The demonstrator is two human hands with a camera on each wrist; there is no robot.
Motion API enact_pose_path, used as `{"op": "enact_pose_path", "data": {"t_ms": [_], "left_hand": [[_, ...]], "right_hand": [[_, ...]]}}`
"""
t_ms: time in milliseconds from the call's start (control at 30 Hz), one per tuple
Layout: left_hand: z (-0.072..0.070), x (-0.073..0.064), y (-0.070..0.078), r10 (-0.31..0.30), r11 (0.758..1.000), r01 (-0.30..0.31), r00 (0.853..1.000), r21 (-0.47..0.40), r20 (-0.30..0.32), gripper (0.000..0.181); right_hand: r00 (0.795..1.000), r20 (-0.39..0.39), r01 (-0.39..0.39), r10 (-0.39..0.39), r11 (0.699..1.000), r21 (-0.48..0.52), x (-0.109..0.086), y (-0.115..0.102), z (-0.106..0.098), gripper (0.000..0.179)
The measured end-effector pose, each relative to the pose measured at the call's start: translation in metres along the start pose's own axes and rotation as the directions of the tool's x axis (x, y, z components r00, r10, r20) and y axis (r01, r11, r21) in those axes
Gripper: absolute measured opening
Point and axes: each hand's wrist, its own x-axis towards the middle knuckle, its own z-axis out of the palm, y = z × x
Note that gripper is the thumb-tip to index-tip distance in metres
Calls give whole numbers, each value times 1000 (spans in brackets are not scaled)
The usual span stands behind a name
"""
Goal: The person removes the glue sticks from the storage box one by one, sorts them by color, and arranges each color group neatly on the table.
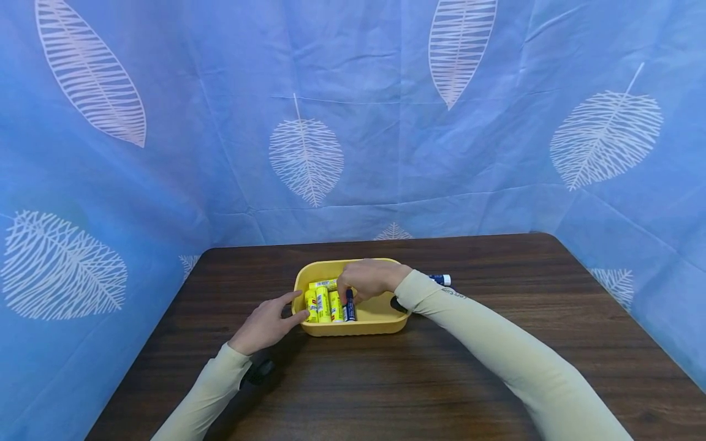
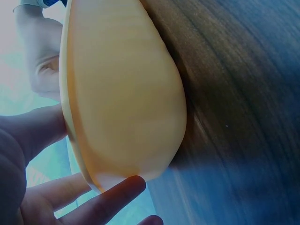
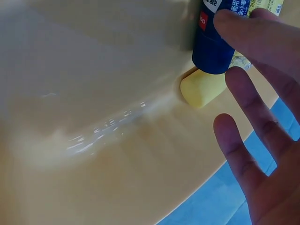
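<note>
In the head view a yellow plastic basket [image 1: 380, 328] holds several yellow glue sticks [image 1: 323, 304] standing or leaning at its left, with one lying across behind them. My right hand [image 1: 366, 277] reaches down into it. Thumb and forefinger pinch a dark blue glue stick [image 3: 213, 54], beside the yellow ones; the other fingers are spread in the right wrist view. At the basket's left end, my left hand [image 1: 268, 324] touches the rim, its thumb and fingers spread and fairly straight. One of its fingers lies along the outer wall in the left wrist view.
Another dark blue glue stick with a white end [image 1: 441, 280] lies on the dark wooden table [image 1: 353, 386] right of the basket, partly hidden by my right sleeve. A blue cloth with white leaves [image 1: 358, 165] hangs behind the table and along its sides.
</note>
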Motion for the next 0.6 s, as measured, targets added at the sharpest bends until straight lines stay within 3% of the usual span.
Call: {"op": "enact_pose_path", "data": {"t_ms": [600], "left_hand": [[0, 1, -1, 1, 1000, -1, 1000, 3, -3, 63]], "right_hand": [[999, 54, 9, -7, 999, -41, 2, 0, 3, 32]]}}
